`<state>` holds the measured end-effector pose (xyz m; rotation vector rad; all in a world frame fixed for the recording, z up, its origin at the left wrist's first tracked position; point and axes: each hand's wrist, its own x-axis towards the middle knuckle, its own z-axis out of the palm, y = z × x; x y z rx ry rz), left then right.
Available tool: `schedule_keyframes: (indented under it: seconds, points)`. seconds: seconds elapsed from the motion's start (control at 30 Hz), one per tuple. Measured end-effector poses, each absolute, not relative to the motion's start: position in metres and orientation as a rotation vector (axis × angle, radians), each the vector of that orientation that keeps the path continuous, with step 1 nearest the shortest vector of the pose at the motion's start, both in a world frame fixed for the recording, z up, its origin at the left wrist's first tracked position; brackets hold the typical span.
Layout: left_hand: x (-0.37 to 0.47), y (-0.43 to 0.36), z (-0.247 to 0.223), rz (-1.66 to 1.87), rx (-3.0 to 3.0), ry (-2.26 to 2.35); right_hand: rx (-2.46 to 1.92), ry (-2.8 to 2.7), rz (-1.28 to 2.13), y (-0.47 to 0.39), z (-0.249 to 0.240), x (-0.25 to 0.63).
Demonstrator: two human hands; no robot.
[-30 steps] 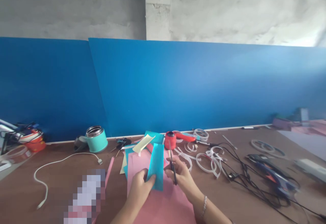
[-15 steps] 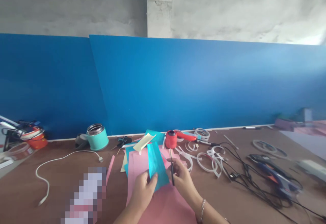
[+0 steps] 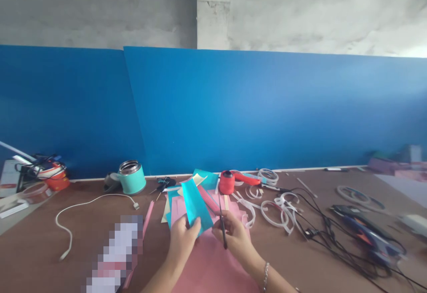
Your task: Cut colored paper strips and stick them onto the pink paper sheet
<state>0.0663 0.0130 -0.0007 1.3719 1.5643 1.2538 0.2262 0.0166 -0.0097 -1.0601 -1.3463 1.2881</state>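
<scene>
Nearest, the large pink sheet (image 3: pixel 216 268) lies on the brown table (image 3: pixel 300 262), and the bottom edge of the view cuts it off, as it cuts both forearms. Above this sheet, the left hand (image 3: pixel 183 239) is closed on the lower part of the blue strip (image 3: pixel 192 199), with the thumb pressing on its face. The blue strip is bright, smooth, long and narrow, with straight edges; it leans to the left at its top. Its lower left part is hidden by the hand. The right hand (image 3: pixel 235 235) is clamped around the dark scissors (image 3: pixel 224 233), just beside the blue strip; fingers cover part of the handles, and one cannot tell whether the blades are apart, or whether these fingertips touch the strip. To the left, a pixelated patch makes one object unreadable. Farther, the strip's upper end overlaps a pale yellow piece (image 3: pixel 199 178), so this piece is partly covered.
</scene>
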Motion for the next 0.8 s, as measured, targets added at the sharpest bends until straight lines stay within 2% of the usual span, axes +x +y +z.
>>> schedule_keyframes:
  seconds: [0.17, 0.37, 0.63, 0.8]
  points:
    - [0.082, 0.004, 0.001, 1.122, 1.326, 1.467, -1.045, -1.305, 1.256, 0.023, -0.018, 0.228]
    - [0.081, 0.008, 0.002, 1.294, 1.169, 1.454, -1.037, -1.330, 1.264, 0.026, -0.020, 0.229]
    - [0.067, 0.013, 0.001, 1.431, 1.072, 1.551, -1.170, -1.523, 1.478, 0.016, 0.000, 0.234]
    - [0.065, 0.014, 0.009, 1.529, 1.012, 1.483, -1.236, -1.762, 1.351, 0.011, 0.000, 0.236]
